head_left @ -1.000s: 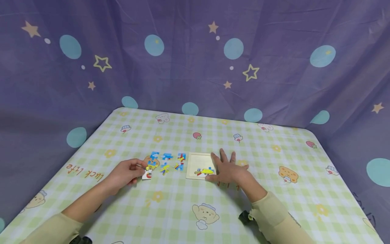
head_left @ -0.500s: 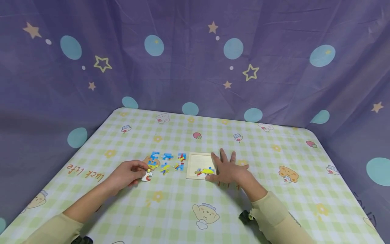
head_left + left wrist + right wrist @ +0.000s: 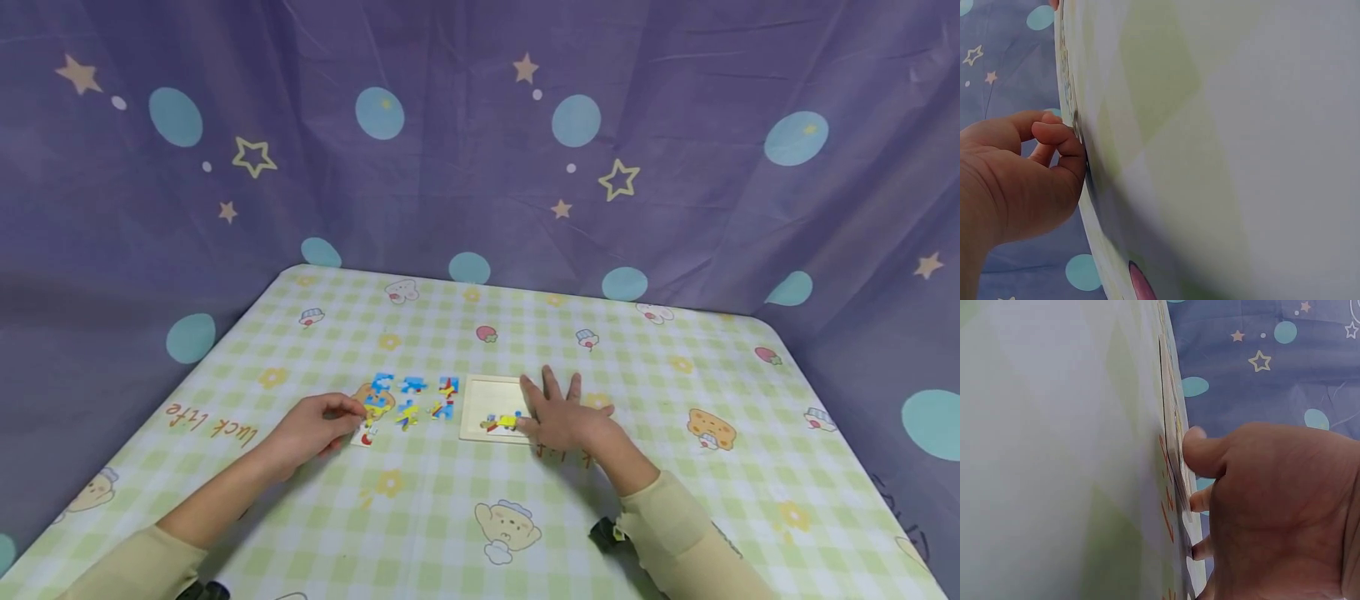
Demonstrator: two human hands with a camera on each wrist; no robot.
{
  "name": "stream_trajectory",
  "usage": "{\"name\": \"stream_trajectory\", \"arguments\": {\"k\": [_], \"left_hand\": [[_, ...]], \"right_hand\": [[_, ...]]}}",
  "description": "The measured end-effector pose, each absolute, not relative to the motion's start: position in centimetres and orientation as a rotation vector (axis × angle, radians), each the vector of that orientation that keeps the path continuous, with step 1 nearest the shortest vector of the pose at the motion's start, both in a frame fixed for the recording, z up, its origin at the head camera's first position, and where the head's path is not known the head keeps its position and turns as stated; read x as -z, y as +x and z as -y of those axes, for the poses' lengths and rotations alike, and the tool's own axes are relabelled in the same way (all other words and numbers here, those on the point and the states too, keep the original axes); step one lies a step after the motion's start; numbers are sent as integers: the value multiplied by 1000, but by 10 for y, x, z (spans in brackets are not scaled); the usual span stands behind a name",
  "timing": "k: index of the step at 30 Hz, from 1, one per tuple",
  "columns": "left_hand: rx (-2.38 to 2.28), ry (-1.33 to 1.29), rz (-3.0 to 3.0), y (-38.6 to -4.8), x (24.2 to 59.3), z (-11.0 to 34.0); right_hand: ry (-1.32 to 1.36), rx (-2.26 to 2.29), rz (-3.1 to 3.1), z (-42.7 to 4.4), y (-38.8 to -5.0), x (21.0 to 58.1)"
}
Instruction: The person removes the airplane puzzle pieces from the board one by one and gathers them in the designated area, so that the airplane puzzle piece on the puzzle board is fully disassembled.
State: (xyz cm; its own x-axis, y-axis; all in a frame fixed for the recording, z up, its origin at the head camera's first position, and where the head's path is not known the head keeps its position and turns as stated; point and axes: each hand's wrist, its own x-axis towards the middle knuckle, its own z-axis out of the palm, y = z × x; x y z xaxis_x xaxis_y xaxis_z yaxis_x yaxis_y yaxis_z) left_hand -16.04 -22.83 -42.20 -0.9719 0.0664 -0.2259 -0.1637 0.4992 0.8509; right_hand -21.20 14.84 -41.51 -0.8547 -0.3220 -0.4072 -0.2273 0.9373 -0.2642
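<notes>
My left hand point(image 3: 318, 429) is at the left of a group of jigsaw pieces. Its thumb and bent forefinger pinch the upper edge of a white, red and yellow jigsaw piece point(image 3: 366, 436), which lies low at the tablecloth; fingertips hide part of it. My right hand point(image 3: 566, 419) rests with spread fingers over the right side of a shallow wooden puzzle tray point(image 3: 467, 410). Its thumb point(image 3: 1200, 453) reaches over the tray's near right corner, onto or just above the joined pieces point(image 3: 501, 422) along the near side, and covers some of them.
Several blue and yellow jigsaw pieces point(image 3: 407, 412) lie in two rows between my left hand and the tray. A green checked tablecloth point(image 3: 420, 533) covers the table. Behind it hangs a purple curtain point(image 3: 465, 183).
The piece at my left fingertips has tilted and shifted slightly. My right thumb has moved up from the tray's near edge over the pieces; the other right fingers stay in place.
</notes>
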Motion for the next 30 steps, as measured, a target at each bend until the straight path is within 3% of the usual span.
{"name": "stream_trajectory", "arguments": {"k": [10,30], "left_hand": [[-1485,-68,-2504,-161,418,223],[-1540,12,-2438,-171,412,189]], "right_hand": [[-381,287,-2650,-151,-217,428],[-410,259,-2644,-149,-212,415]]}}
